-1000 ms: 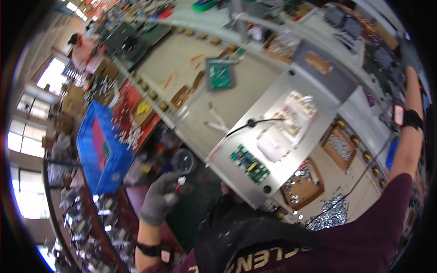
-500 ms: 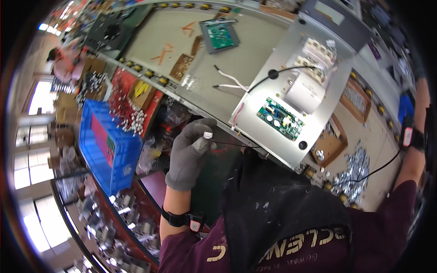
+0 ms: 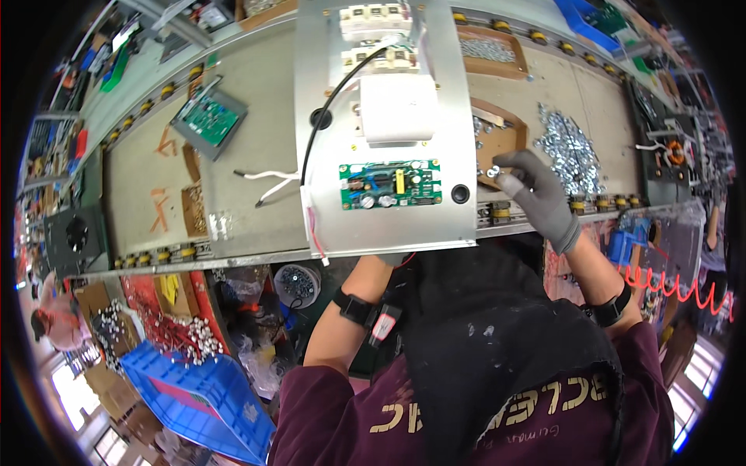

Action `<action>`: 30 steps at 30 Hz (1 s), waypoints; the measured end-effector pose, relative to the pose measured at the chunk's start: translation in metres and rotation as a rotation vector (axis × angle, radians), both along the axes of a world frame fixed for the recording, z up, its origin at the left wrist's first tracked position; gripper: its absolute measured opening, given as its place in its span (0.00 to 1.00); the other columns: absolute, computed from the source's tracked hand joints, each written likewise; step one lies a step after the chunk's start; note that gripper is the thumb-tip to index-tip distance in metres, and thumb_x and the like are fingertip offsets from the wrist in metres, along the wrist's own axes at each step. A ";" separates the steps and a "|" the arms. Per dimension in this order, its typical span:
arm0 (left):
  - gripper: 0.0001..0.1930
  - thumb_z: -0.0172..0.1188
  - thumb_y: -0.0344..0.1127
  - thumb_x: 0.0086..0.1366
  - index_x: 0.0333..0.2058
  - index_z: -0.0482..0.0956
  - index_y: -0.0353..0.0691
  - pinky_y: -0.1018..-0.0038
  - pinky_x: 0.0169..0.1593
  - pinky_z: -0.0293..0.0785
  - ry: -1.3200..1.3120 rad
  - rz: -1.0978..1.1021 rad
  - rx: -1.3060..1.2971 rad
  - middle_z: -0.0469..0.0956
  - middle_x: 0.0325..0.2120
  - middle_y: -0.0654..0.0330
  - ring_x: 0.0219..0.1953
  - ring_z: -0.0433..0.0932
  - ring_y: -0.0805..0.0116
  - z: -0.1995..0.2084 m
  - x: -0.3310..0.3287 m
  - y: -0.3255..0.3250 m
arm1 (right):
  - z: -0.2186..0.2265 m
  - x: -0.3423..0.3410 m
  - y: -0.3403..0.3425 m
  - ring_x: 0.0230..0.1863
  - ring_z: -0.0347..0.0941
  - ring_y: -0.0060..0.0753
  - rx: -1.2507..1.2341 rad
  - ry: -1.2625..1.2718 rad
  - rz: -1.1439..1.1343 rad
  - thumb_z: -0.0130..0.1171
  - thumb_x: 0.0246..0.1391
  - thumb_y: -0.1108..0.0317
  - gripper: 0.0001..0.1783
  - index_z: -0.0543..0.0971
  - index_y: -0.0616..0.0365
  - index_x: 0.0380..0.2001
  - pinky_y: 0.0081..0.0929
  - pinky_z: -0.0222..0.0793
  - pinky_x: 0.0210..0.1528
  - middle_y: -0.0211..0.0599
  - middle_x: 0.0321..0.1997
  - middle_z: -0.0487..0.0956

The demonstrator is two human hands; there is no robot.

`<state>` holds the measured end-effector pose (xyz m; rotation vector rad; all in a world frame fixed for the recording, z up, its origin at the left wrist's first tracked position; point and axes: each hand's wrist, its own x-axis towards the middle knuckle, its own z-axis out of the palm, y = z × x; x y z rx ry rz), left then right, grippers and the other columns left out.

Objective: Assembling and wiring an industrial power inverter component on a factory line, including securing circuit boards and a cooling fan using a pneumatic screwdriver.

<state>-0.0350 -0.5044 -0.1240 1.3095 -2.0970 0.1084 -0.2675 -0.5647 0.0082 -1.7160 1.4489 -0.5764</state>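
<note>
My right hand [image 3: 538, 194], in a grey glove, is just right of the metal panel [image 3: 318, 225]. Its thumb and forefinger pinch a small silvery piece of hardware [image 3: 493, 172], too small to name surely. My left hand [image 3: 391, 259] is mostly hidden beneath the panel's near edge; only a bit of glove shows, and its fingers cannot be seen. On the panel are a green circuit board [image 3: 388, 185], a white block [image 3: 398, 109] and a black cable [image 3: 313, 147]. White wires [image 3: 272, 175] with dark ends stick out to the left.
Cardboard trays [image 3: 513, 144] of hardware and a pile of shiny metal parts [image 3: 569, 147] lie to the right. Another board on a grey plate [image 3: 211, 118] lies left. Rollers [image 3: 497, 211] line the bench edges. Below are a bucket [image 3: 298, 286] of screws and a blue crate [image 3: 194, 404].
The view has swung, bringing the panel upright and central. My left hand, which held a white connector on a thin dark wire, has gone under the panel. My right hand has come in beside the trays.
</note>
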 end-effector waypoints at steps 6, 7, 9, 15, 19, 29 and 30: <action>0.20 0.55 0.37 0.61 0.52 0.69 0.38 0.65 0.54 0.67 0.054 -0.101 0.030 0.71 0.48 0.54 0.50 0.70 0.63 -0.003 0.002 -0.014 | -0.002 0.001 0.024 0.34 0.66 0.23 0.007 -0.069 0.081 0.59 0.51 0.66 0.19 0.73 0.60 0.46 0.21 0.65 0.38 0.33 0.37 0.70; 0.20 0.55 0.37 0.61 0.52 0.69 0.38 0.65 0.54 0.67 0.066 -0.124 0.032 0.71 0.48 0.54 0.51 0.70 0.63 0.001 0.016 0.009 | -0.003 -0.001 0.025 0.33 0.67 0.25 -0.005 -0.098 0.112 0.62 0.49 0.64 0.22 0.73 0.58 0.47 0.22 0.66 0.39 0.34 0.37 0.70; 0.20 0.55 0.37 0.61 0.52 0.69 0.38 0.65 0.54 0.67 0.074 -0.121 0.046 0.71 0.48 0.54 0.51 0.70 0.63 -0.001 0.016 0.003 | 0.004 0.014 0.027 0.36 0.70 0.32 0.049 0.062 0.186 0.65 0.45 0.61 0.29 0.69 0.54 0.51 0.28 0.68 0.41 0.37 0.40 0.69; 0.20 0.55 0.37 0.61 0.52 0.69 0.38 0.65 0.55 0.66 0.095 -0.145 0.079 0.71 0.48 0.54 0.51 0.70 0.63 0.002 0.036 0.014 | 0.005 0.024 0.022 0.48 0.69 0.46 0.010 0.330 0.187 0.70 0.35 0.56 0.37 0.65 0.50 0.50 0.38 0.68 0.45 0.38 0.46 0.69; 0.20 0.55 0.37 0.61 0.52 0.69 0.38 0.65 0.55 0.66 0.106 -0.144 0.097 0.70 0.48 0.54 0.51 0.70 0.63 -0.001 0.037 -0.003 | 0.002 0.028 0.018 0.50 0.68 0.48 0.050 0.338 0.196 0.71 0.34 0.58 0.36 0.65 0.51 0.47 0.38 0.67 0.47 0.38 0.47 0.68; 0.21 0.55 0.37 0.61 0.52 0.69 0.38 0.64 0.55 0.66 0.150 -0.178 0.124 0.70 0.49 0.54 0.52 0.69 0.63 -0.004 0.022 -0.026 | 0.001 0.028 0.016 0.51 0.67 0.49 0.111 0.300 0.188 0.71 0.34 0.59 0.36 0.64 0.51 0.46 0.39 0.66 0.48 0.39 0.48 0.68; 0.21 0.55 0.37 0.61 0.52 0.69 0.38 0.64 0.55 0.65 0.154 -0.183 0.121 0.70 0.49 0.54 0.52 0.69 0.63 -0.004 0.022 -0.027 | 0.001 0.028 0.016 0.51 0.67 0.49 0.129 0.294 0.175 0.71 0.34 0.60 0.36 0.64 0.51 0.47 0.39 0.66 0.48 0.39 0.48 0.68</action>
